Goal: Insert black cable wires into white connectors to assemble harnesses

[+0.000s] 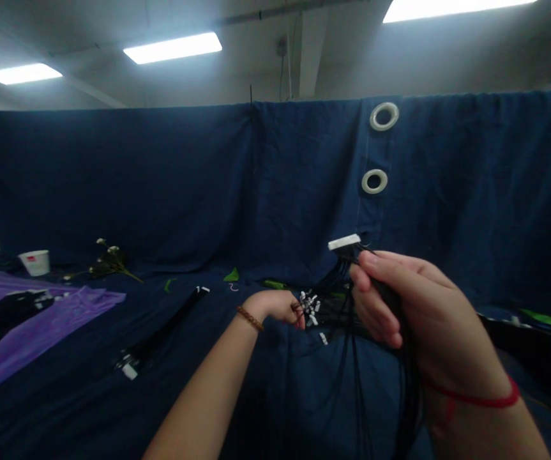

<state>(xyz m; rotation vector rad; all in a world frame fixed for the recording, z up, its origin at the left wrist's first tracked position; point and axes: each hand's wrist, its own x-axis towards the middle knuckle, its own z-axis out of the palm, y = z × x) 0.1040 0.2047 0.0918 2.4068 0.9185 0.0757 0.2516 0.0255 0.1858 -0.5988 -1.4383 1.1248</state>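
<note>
My right hand is closed around a bundle of thin black wires, held up in front of me. A white connector tops the bundle just above my fingers. My left hand reaches forward over the dark blue cloth on the table, fingers pinched on the wires' far ends, which carry several small white terminals. Loose strands hang down between both hands.
A purple cloth lies at the left with a black item on it. A white cup and a flower sprig stand behind it. A black strap lies mid-table. A blue curtain with grommets hangs behind.
</note>
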